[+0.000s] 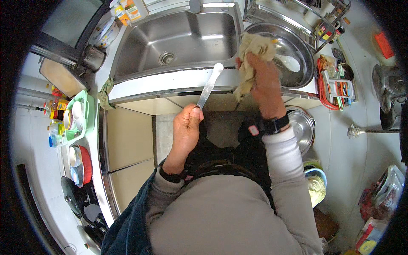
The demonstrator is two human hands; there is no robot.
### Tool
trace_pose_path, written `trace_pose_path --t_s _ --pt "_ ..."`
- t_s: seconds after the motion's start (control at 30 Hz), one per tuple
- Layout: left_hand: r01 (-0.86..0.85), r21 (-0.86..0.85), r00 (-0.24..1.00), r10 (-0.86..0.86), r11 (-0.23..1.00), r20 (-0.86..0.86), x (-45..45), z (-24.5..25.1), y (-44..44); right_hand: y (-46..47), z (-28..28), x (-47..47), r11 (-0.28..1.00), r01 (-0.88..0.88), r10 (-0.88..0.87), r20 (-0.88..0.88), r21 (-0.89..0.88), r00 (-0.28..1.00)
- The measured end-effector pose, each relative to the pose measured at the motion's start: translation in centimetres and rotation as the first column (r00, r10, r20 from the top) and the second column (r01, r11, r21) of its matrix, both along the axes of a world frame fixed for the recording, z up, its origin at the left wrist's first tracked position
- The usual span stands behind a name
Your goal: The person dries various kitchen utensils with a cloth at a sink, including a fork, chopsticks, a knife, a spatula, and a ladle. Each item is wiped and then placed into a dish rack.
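Observation:
My left hand (187, 129) grips one end of a slim, flat metal utensil (208, 85). Its rounded far end points up and away from me, over the counter's front edge; my fist hides the near end, so its kind is unclear. A crumpled beige cloth (251, 52) is bunched in my right hand (267, 83), between the sink and a round metal basin (304, 79). That hand is slightly blurred. Inside the basin lies a white spoon (288, 62), partly behind the cloth and hand.
A stainless steel sink (197, 44) with a drain lies ahead. A green cloth (105, 93) hangs over the counter edge at left, near a green plastic basket (86, 127) of bowls. A metal rack (283, 17) stands behind the basin. Metal pots (299, 130) sit low at right.

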State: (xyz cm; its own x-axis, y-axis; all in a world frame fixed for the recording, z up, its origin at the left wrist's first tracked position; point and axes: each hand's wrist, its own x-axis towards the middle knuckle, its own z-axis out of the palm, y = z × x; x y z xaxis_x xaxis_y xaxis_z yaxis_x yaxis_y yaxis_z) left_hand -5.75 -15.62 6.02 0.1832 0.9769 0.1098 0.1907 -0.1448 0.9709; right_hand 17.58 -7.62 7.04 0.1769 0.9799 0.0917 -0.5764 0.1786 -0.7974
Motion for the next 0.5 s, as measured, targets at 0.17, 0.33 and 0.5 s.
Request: trace_pose_path --t_s 0.17,0.33,0.5 --pt "0.332 -0.303 0.841 -0.135 0.893 0.525 1.2 -0.1 0.4 -2.6 -1.7 -3.5 0.948 -0.298 0.316 -0.218 0.111 0.923" --pt "0.632 -0.401 0.605 -0.1 0.663 0.79 2.4 0.2 0.8 -3.1 -0.2 -3.9 0.96 -0.277 0.279 -0.243 0.04 0.929" --pt "0.2 -0.219 0.953 -0.138 0.955 0.269 3.4 -0.3 0.4 -3.2 -0.1 -5.1 0.996 0.033 -0.029 0.058 -0.08 0.998"
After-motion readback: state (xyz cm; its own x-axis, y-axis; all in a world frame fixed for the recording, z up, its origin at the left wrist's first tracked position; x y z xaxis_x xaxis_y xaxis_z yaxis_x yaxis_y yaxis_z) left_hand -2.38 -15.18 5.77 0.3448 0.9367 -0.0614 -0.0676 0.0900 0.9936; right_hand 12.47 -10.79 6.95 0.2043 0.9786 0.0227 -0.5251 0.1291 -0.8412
